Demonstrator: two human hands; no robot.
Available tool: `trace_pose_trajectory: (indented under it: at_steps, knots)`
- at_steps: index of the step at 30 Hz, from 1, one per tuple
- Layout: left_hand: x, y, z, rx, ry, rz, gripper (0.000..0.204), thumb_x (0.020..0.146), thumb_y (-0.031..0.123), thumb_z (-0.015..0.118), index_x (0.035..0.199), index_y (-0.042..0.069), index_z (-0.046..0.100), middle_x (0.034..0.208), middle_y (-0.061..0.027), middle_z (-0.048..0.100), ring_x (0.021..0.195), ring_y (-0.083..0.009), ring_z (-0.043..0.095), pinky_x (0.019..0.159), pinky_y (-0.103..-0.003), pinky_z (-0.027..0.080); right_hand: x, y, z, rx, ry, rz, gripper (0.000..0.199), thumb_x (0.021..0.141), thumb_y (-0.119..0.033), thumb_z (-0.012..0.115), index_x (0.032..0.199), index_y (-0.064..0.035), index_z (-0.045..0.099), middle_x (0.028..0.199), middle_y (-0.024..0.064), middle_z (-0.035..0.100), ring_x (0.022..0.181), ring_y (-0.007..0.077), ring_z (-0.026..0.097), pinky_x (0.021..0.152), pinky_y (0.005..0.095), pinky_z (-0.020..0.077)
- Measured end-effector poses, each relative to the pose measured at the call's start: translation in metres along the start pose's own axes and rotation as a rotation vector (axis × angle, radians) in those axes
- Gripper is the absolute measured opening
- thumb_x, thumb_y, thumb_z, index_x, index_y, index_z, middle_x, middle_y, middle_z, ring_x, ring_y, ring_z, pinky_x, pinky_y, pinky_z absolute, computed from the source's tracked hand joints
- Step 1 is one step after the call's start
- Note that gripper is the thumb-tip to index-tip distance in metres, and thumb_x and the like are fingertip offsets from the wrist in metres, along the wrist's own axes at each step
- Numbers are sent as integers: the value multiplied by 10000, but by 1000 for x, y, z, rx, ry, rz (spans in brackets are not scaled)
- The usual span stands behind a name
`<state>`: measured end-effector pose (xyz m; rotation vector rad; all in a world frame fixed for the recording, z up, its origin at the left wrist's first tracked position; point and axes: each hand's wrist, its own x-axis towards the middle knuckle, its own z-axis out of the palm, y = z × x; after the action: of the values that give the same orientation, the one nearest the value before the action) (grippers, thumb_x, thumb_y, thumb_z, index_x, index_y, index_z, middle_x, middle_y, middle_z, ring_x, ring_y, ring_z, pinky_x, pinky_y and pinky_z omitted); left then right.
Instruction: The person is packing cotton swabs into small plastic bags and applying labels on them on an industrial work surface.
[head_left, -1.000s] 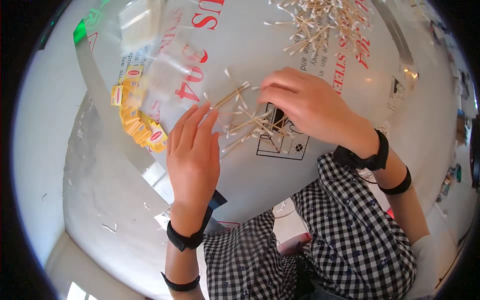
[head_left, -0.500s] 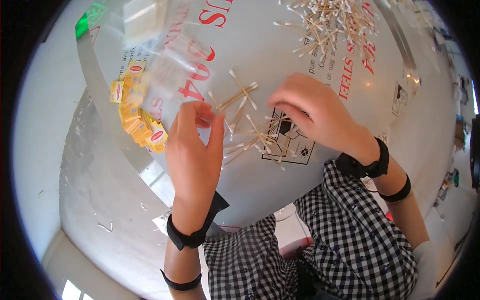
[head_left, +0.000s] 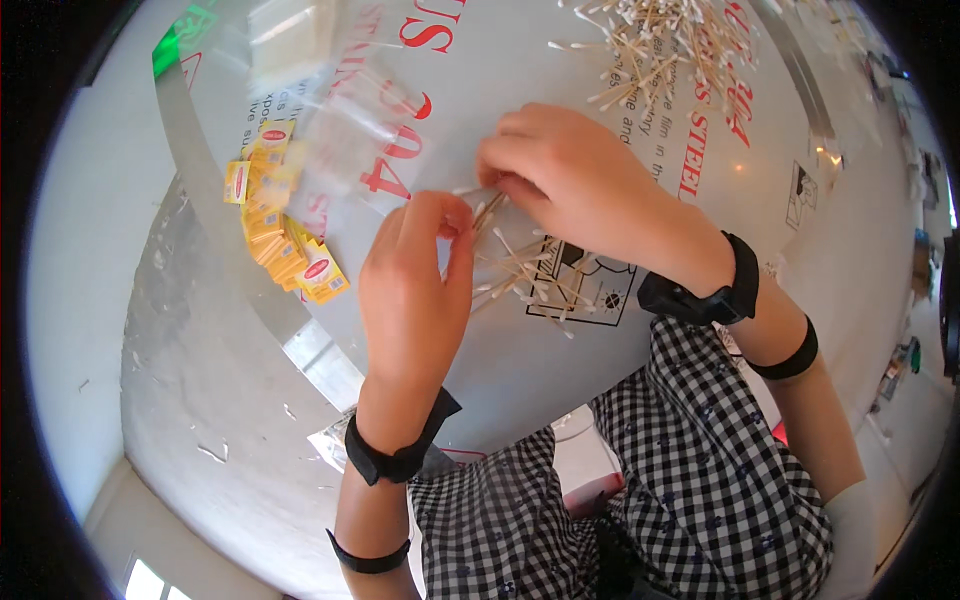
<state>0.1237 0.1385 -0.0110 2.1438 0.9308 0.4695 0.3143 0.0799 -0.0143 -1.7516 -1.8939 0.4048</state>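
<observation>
Between my two hands is a small bunch of cotton swabs [head_left: 488,208], held at a slant just above the table. My left hand [head_left: 415,275] is closed, its thumb and fingers pinching the lower end of the bunch. At the upper end, the fingers of my right hand [head_left: 565,165] are curled together on the swabs, with their tips partly hidden. Loose cotton swabs [head_left: 535,272] lie crisscrossed on the table just below my right hand.
A big heap of cotton swabs [head_left: 668,45] lies at the far right. To the left are several small yellow printed cards [head_left: 270,235], with clear plastic bags [head_left: 345,145] beside them. The metal table [head_left: 560,365] carries printed protective film.
My right hand has moved left and away from me, to the swabs by my left hand. My left hand has shifted slightly right, and both have closed on the bunch.
</observation>
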Motion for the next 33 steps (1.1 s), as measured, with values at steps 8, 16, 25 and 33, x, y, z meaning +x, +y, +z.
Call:
trace_pose_trajectory:
  at_steps: [8, 16, 25, 33]
  knots:
    - [-31, -9, -19, 80, 79, -32, 179, 816, -77, 685, 951, 9, 605, 860, -116, 643, 811, -274, 637, 725, -367, 506, -18, -7, -5, -50, -111, -85, 165, 718, -2, 669, 851, -75, 602, 860, 52, 607, 936, 275, 596, 844, 392, 485]
    - [-23, -5, -14, 32, 91, 9, 181, 836, -51, 698, 1002, 3, 647, 901, -115, 663, 823, -254, 650, 736, -347, 515, -18, -11, -4, -69, -126, -60, 186, 719, 14, 660, 876, -56, 588, 864, 72, 601, 955, 281, 588, 867, 391, 479]
    - [-18, 5, -24, -554, -109, -365, 156, 916, 9, 697, 1067, -16, 724, 943, -27, 730, 848, -91, 655, 729, -263, 521, -23, -23, -11, 24, -43, -145, 152, 795, -43, 619, 937, -57, 564, 932, 91, 583, 933, 294, 577, 857, 401, 469]
    - [-18, 9, -31, -837, -255, -436, 143, 943, -9, 661, 1075, -44, 702, 974, -58, 719, 914, -99, 663, 822, -239, 540, -35, -31, -19, 259, -65, -61, 182, 836, -19, 604, 999, -78, 547, 947, 80, 573, 883, 315, 586, 786, 400, 483]
